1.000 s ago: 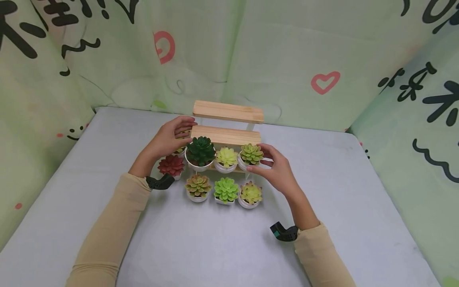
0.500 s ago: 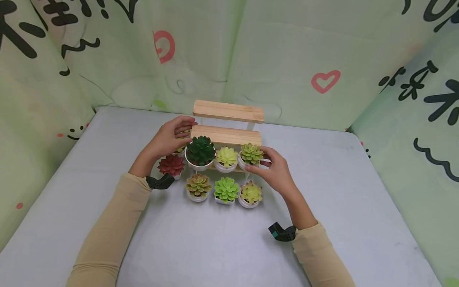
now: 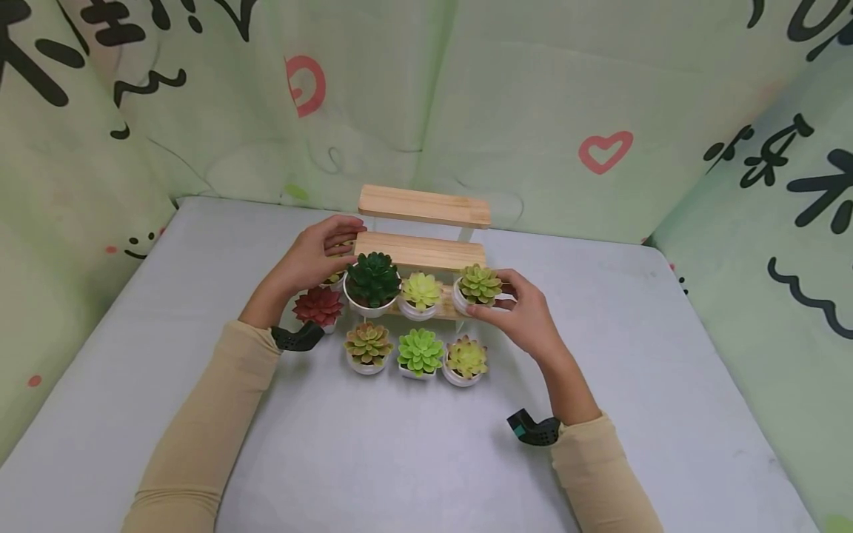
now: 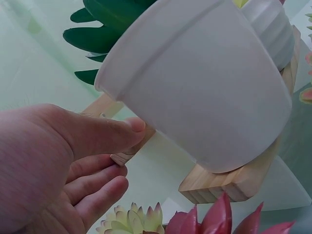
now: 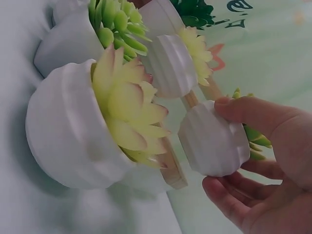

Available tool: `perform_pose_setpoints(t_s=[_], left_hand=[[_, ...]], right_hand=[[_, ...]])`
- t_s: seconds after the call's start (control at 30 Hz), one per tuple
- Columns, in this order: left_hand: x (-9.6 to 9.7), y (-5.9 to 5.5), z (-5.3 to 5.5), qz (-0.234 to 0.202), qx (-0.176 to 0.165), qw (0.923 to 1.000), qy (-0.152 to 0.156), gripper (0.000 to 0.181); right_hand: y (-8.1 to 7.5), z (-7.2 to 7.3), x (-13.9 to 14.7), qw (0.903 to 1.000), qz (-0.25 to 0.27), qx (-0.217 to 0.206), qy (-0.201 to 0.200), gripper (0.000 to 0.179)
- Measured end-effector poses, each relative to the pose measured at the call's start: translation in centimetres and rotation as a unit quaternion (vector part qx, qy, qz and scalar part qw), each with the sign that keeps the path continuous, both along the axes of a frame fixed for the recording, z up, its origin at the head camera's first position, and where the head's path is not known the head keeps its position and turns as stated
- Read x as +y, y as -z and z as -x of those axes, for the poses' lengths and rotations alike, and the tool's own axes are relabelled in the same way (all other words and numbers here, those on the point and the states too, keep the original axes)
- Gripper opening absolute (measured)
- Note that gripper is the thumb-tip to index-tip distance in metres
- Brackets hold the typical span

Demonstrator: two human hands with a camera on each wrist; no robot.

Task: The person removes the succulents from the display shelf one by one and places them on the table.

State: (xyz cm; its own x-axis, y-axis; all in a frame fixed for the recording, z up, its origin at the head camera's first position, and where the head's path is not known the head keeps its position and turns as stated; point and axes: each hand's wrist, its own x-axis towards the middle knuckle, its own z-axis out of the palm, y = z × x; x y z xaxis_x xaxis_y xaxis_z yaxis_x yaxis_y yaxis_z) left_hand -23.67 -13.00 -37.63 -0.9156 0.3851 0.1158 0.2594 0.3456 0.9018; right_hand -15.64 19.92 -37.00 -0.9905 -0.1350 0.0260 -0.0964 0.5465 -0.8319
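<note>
In the head view my right hand (image 3: 523, 311) grips a small white pot with a green succulent (image 3: 478, 285) at the right end of the lowest shelf. The right wrist view shows the thumb and fingers around the ribbed pot (image 5: 214, 141); whether it touches the shelf cannot be told. My left hand (image 3: 315, 255) pinches the left end of the middle shelf (image 3: 420, 250) of a wooden plant stand, its thumb (image 4: 112, 134) beside the large white pot (image 4: 204, 87). That pot's dark green succulent (image 3: 373, 280) and a yellow-green succulent (image 3: 421, 291) stand on the lowest shelf.
On the table before the stand sit a brownish succulent (image 3: 369, 344), a bright green one (image 3: 420, 353) and a yellow one with pink tips (image 3: 466, 358). A red succulent (image 3: 318, 306) is by the left wrist, another partly hidden behind it. The top shelf (image 3: 424, 206) rises behind.
My right hand, after a small shift left, has moved right with the green succulent's pot, widening its gap from the yellow-green one. My left hand has stayed in place.
</note>
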Motion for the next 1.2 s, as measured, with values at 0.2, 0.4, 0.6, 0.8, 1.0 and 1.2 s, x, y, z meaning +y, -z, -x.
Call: perform_pose_setpoints(t_s=[0.2, 0.4, 0.6, 0.8, 1.0, 1.2], left_hand=[[0.0, 0.0, 0.1, 0.003, 0.002, 1.0, -0.003, 0.05], [0.0, 0.1, 0.1, 0.001, -0.002, 1.0, -0.002, 0.05], [0.0, 0.0, 0.1, 0.004, -0.006, 1.0, -0.004, 0.049], [0.0, 0.0, 0.0, 0.006, -0.007, 0.9999, -0.005, 0.049], [0.0, -0.1, -0.1, 0.001, -0.006, 1.0, -0.003, 0.049], [-0.1, -0.1, 0.0, 0.003, -0.006, 1.0, -0.001, 0.048]], right_hand=[[-0.7, 0.2, 1.2, 0.9998, -0.017, -0.005, 0.01, 0.062], [-1.3, 0.2, 2.3, 0.9995, -0.013, -0.004, 0.028, 0.061], [-1.6, 0.3, 2.7, 0.9983, -0.021, -0.01, 0.053, 0.063], [-1.2, 0.6, 3.0, 0.9973, -0.031, -0.001, 0.066, 0.063], [-0.6, 0.8, 3.2, 0.9954, -0.036, -0.003, 0.089, 0.064], [0.6, 1.6, 3.6, 0.9937, -0.035, -0.003, 0.106, 0.065]])
